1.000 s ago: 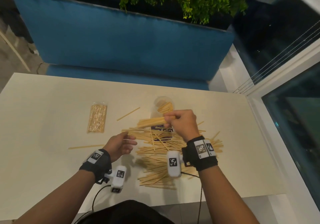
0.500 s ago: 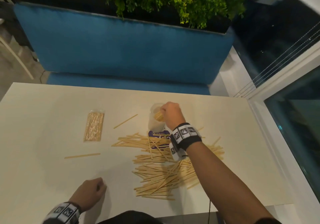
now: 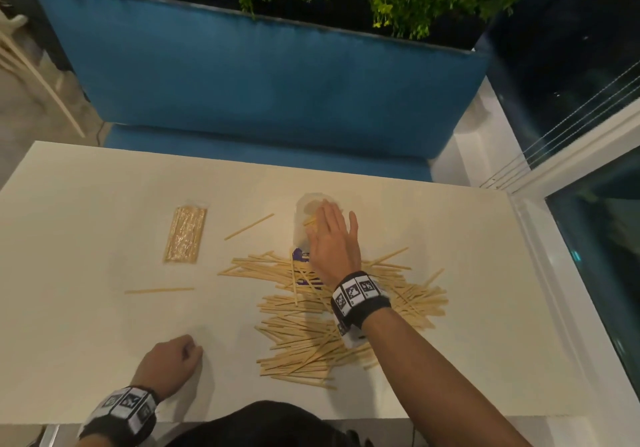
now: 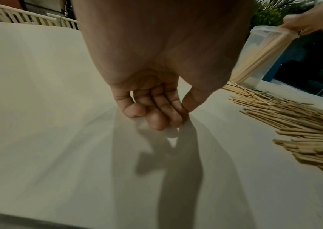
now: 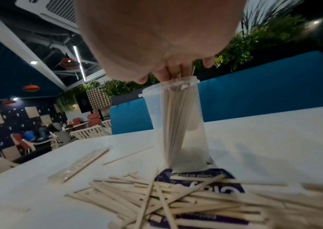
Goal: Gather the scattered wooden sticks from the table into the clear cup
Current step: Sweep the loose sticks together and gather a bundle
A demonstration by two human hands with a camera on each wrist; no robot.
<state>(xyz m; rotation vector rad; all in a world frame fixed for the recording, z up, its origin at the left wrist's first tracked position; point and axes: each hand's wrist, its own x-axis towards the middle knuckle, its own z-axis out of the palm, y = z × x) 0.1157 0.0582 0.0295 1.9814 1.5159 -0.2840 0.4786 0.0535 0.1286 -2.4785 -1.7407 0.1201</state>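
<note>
The clear cup (image 3: pixel 304 225) stands upright at mid table with a bunch of wooden sticks inside (image 5: pixel 176 120). My right hand (image 3: pixel 334 228) hovers over its mouth, fingers straight; in the right wrist view its fingertips (image 5: pixel 166 74) touch the stick tops at the rim. A large heap of loose sticks (image 3: pixel 311 329) lies in front of the cup. Two single sticks lie apart, one (image 3: pixel 248 227) left of the cup, one (image 3: pixel 159 290) further left. My left hand (image 3: pixel 173 360) rests near the front edge, fingers curled (image 4: pixel 156 111), holding nothing.
A sealed packet of sticks (image 3: pixel 185 233) lies at the left. A purple card (image 3: pixel 298 255) sits under the cup and the heap's far side. The cream table (image 3: pixel 86 204) ends by a window frame on the right; a blue bench (image 3: pixel 259 83) stands behind it.
My right hand carried a bunch of sticks up to the cup, dropped them in and straightened its fingers. My left hand drew back to the front edge and curled up.
</note>
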